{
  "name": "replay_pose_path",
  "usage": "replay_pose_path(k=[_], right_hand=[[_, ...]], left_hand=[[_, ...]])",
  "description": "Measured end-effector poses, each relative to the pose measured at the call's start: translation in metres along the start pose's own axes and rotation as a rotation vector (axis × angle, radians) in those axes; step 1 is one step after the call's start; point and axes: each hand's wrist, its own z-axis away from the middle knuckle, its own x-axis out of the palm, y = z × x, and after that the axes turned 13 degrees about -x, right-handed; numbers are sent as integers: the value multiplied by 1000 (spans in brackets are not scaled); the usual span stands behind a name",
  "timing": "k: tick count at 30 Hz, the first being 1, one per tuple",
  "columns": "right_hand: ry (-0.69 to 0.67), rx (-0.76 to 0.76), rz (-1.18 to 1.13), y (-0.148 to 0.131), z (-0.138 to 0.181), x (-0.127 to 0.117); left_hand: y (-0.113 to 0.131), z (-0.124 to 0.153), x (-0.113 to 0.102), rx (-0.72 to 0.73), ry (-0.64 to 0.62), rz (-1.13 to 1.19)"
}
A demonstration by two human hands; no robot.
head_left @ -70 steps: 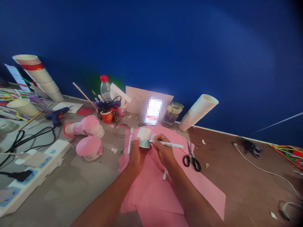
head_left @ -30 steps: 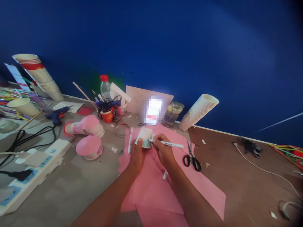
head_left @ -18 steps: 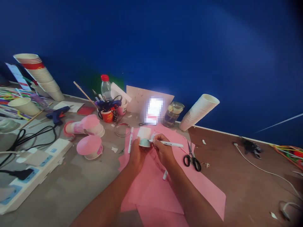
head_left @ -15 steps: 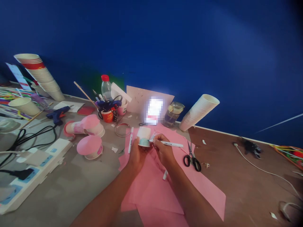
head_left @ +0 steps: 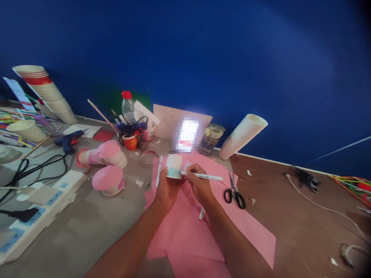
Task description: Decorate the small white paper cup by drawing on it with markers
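Observation:
My left hand (head_left: 166,190) is closed round a white paper cup (head_left: 174,160), which is held upside down, rim toward me. A light blue-green coloured patch covers part of the cup near its rim. In my right hand (head_left: 198,181) is a white marker pen (head_left: 211,177), its tip against or very close to the coloured patch. Both hands are above overlapping pink paper sheets (head_left: 185,239). Another white marker (head_left: 159,172) lies left of the cup, and a white pen cap (head_left: 201,213) is partly hidden by my right forearm. Black-handled scissors (head_left: 234,194) rest to the right.
Pink-topped paper cups (head_left: 108,178) stand at left, near a power strip (head_left: 43,216) and a blue glue gun (head_left: 69,142). Behind are a lit phone (head_left: 188,134), a glass jar (head_left: 212,138) and a leaning cup stack (head_left: 243,136). A white cable (head_left: 321,206) trails at right.
The cup has turned slightly in my left hand, showing a different part of the coloured patch. My right hand keeps the marker at it. The whole view has shifted a little.

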Motion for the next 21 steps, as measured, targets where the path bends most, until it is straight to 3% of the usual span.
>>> replay_pose_path(k=[21], right_hand=[[55, 40, -169, -1, -1, 3]], left_hand=[[-2, 0, -2, -7, -32, -99]])
